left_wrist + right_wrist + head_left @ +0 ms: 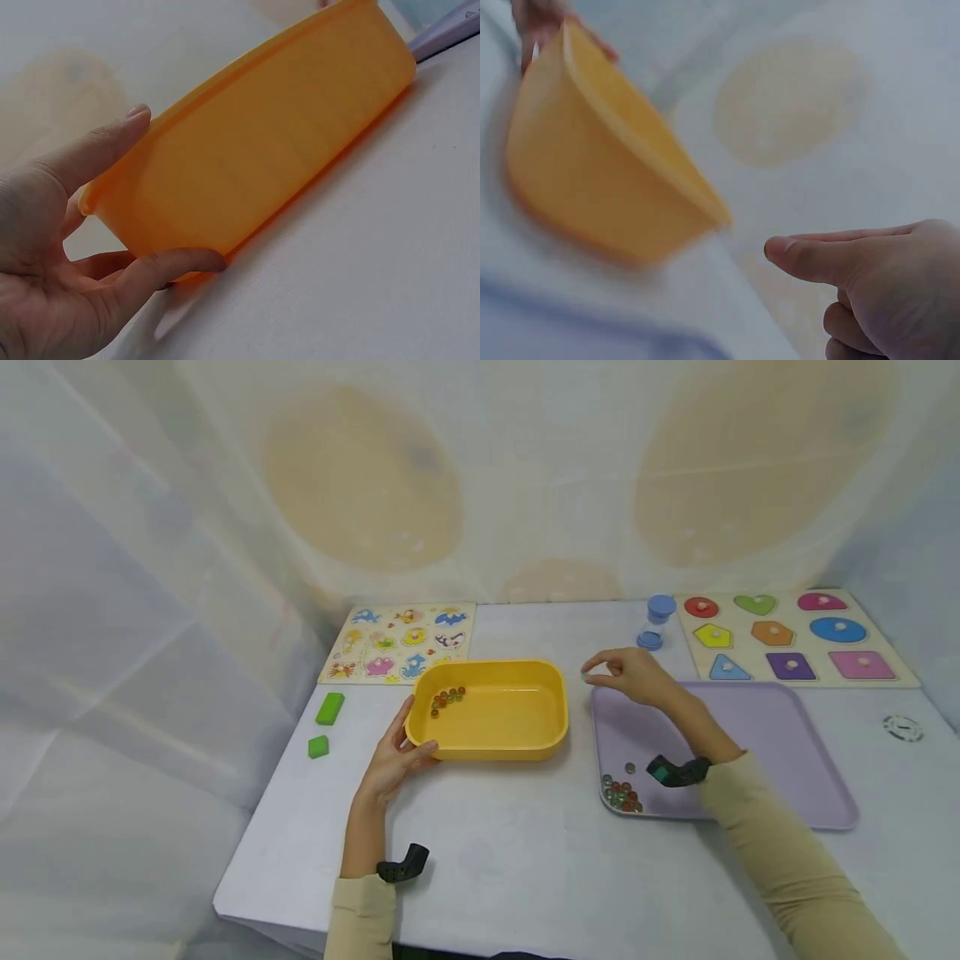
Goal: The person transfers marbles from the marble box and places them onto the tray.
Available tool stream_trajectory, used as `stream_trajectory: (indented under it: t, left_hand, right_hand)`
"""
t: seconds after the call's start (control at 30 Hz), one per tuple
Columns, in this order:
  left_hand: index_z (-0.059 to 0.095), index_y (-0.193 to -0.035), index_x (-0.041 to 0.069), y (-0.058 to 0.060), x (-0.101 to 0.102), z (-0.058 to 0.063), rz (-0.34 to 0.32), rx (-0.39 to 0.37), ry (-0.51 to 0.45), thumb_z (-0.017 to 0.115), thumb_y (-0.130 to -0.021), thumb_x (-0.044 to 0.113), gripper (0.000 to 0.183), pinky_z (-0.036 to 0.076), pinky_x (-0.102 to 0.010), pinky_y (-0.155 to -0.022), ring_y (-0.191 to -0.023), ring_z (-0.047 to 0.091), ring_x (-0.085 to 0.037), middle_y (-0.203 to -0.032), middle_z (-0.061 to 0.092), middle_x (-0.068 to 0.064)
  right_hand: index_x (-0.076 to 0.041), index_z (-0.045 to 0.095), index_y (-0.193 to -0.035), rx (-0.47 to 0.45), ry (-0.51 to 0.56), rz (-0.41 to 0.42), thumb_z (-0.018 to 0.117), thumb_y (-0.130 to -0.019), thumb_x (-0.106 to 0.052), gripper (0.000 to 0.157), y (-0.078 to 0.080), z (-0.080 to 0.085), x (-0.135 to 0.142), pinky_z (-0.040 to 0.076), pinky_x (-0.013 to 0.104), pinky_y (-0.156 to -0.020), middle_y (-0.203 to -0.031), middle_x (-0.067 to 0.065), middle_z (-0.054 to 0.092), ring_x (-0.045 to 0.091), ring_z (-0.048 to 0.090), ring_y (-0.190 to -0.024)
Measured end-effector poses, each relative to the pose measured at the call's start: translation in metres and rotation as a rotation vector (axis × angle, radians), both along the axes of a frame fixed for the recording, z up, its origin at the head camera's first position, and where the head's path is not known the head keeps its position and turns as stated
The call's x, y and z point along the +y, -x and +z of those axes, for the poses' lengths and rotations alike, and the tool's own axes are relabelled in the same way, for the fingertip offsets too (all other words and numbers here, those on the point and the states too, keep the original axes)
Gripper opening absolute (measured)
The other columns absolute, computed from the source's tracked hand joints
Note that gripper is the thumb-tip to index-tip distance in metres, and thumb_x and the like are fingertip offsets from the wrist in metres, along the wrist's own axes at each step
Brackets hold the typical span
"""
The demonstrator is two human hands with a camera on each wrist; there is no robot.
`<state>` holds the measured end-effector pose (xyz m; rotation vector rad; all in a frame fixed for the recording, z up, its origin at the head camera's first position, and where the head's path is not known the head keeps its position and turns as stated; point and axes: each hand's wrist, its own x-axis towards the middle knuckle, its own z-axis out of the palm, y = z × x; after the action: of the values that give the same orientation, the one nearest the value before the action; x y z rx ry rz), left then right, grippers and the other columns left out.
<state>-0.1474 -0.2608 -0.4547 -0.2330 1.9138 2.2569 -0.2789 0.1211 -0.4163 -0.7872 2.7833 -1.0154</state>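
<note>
A yellow plastic bin (pixel 498 752) stands in the middle of the table, with several red and green marbles (pixel 442 699) in its left end. My left hand (pixel 393 760) grips the bin by its left end, thumb and fingers spread around the corner in the left wrist view. Between thumb and index finger, my right hand (pixel 630 675) pinches a small greyish marble (pixel 584 677), just right of the bin and over the far left corner of a lilac tray (pixel 765 743). More red, green and clear marbles (pixel 622 797) lie in the tray's near left corner.
An animal puzzle board (pixel 397 643) lies behind the bin at left and a shapes puzzle board (pixel 795 639) behind the tray. A small blue-capped hourglass-like object (pixel 656 622) stands between. Two green blocks (pixel 329 708) lie at left, a round black-and-white disc (pixel 903 728) at far right.
</note>
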Motion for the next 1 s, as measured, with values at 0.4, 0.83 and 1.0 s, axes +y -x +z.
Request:
stream_trajectory:
  t: [0.4,0.83,1.0]
  left_hand:
    - [0.031,-0.134,0.047,0.006,-0.004,-0.008,0.039,-0.014,0.044,0.067,-0.078,0.004,0.079,0.049,-0.046,-0.082,-0.112,0.05,-0.032,-0.142,0.028,-0.001]
    - [0.032,-0.133,0.047,0.005,-0.003,-0.012,0.036,-0.005,0.014,0.065,-0.079,0.002,0.077,0.049,-0.044,-0.083,-0.114,0.049,-0.033,-0.142,0.027,0.0]
    - [0.03,-0.135,0.044,0.005,-0.003,-0.012,0.014,0.0,-0.005,0.067,-0.078,0.002,0.08,0.048,-0.046,-0.084,-0.115,0.047,-0.034,-0.143,0.026,-0.002]
  right_hand:
    - [-0.01,0.066,-0.103,-0.044,-0.122,-0.179,0.063,-0.084,-0.027,0.026,-0.027,-0.055,0.109,0.026,0.024,-0.044,-0.057,0.001,0.037,0.015,0.034,-0.053]
    - [-0.017,0.066,-0.104,0.035,0.117,-0.005,0.063,-0.081,-0.036,0.029,-0.008,0.002,-0.012,0.025,0.023,-0.04,-0.054,0.0,0.033,0.015,0.031,-0.047]
    - [-0.013,0.068,-0.1,0.061,0.135,0.206,0.065,-0.082,-0.026,0.022,0.005,0.015,-0.098,0.024,0.023,-0.045,-0.051,-0.001,0.032,0.013,0.028,-0.047]
